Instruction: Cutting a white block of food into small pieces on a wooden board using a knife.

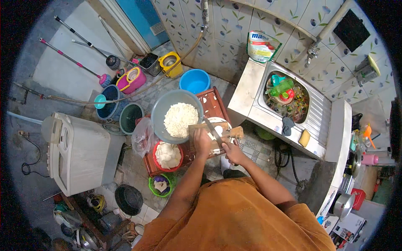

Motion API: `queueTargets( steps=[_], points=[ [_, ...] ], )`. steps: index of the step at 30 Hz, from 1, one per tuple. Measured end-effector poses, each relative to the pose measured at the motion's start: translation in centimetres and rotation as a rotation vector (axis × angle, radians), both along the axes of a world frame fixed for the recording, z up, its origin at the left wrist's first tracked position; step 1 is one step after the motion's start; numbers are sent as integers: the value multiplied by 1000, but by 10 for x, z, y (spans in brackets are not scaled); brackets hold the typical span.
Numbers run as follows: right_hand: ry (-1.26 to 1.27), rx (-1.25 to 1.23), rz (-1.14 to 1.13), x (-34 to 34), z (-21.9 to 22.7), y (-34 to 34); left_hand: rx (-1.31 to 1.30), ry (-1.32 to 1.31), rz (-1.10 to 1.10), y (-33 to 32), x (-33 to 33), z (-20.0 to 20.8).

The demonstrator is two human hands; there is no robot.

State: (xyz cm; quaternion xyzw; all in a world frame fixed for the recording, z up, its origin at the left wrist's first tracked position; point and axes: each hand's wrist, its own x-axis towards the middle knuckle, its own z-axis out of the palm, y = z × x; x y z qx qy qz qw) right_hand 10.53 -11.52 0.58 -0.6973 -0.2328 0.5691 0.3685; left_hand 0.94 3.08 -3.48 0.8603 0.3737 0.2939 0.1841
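My right hand (233,153) is closed round the handle of a knife (212,131), its long blade slanting up and left across a wooden cutting board (195,129). On the board's left part my left hand (202,142) rests with bent fingers beside the blade. White bits lie by its fingertips; what it grips is hidden. Left of the board, a large grey basin (157,109) holds a heap of small chopped white pieces (181,119). Below that, larger white chunks (168,155) fill a red bowl (155,162). The white food's kind is unclear.
A reddish-brown low table (219,103) carries these. Near it stand a blue basin (195,80), a clear plastic bag (143,136) and a green-rimmed bowl (151,189). A sink (320,98) with dishes is at right, a washing machine (79,152) at left.
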Motion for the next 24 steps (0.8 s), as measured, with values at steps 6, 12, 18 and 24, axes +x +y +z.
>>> queueTargets(
  steps=[6,12,18,24],
  points=[
    [-726,73,79,-25,29,0,1,12,-7,-3,0,7],
    [-673,-49,117,-34,64,-1,28,35,12,-4,3,11],
    [-689,-118,160,-34,67,-1,-38,5,20,-3,1,1],
    [-719,-238,243,-35,71,2,-103,8,28,-5,1,-1]
  ],
)
